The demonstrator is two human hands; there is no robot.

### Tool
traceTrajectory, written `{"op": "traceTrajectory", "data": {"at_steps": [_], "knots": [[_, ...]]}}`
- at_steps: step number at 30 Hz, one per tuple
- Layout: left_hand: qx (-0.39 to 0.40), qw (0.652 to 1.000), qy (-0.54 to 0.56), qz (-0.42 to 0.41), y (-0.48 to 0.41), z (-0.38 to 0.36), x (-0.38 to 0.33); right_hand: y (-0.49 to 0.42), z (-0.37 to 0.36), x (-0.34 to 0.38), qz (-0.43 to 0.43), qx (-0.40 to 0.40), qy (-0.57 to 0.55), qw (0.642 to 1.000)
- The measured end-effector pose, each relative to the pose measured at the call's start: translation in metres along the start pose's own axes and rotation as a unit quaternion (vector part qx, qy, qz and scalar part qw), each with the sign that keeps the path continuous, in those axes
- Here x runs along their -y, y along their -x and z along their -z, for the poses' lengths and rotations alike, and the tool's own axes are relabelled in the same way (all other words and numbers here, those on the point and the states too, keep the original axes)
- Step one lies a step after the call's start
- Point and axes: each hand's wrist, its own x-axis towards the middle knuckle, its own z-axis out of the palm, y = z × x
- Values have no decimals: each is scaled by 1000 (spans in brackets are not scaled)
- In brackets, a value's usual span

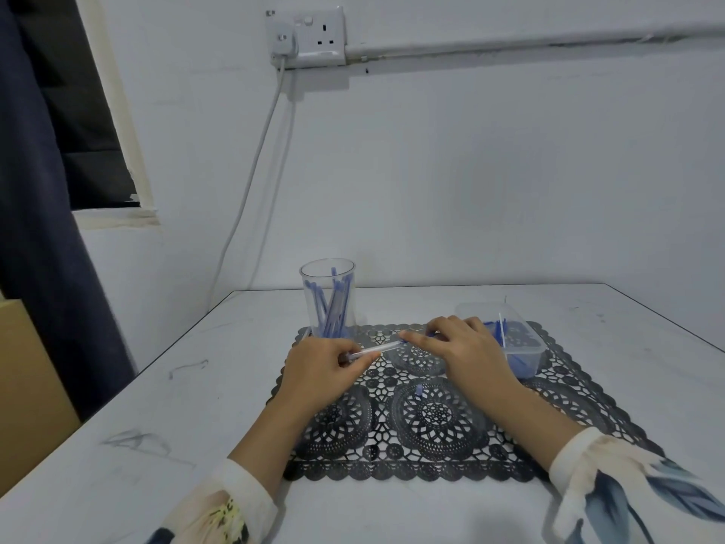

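Over a black lace placemat (431, 433) my left hand (319, 373) pinches one end of a clear pen barrel (378, 348). My right hand (459, 347) holds the barrel's other end with fingers and thumb; a bit of blue shows under those fingers. A clear plastic cup (328, 298) with several blue pens stands at the mat's far left corner. A clear rectangular plastic box (525, 349) with several blue pen parts sits on the mat's right side, just behind my right hand. A small blue piece (418, 389) lies on the mat between my wrists.
The white table (196, 386) meets a white wall at the back. A wall socket (314, 37) with a plugged white cable (255, 162) hangs above the cup. A dark curtain (43, 210) and a brown box (27, 386) stand beyond the table's left edge.
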Motion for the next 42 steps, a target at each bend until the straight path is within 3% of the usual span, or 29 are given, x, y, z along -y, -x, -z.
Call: {"op": "traceTrajectory", "data": {"at_steps": [6,18,34,42], "knots": [[-1,1000,3,-2,0,-1,0,-1,-2,3,2,-29,-15,999],[-13,1000,4,-4,1,0,-3,0,4,5,-153,-42,-12,987],[-15,998,-34,-50,5,-3,-14,-3,11,24,-44,-52,-158,985],[-28,998,-31,-53,5,-6,-15,-3,10,30,-76,-39,-219,972]]}}
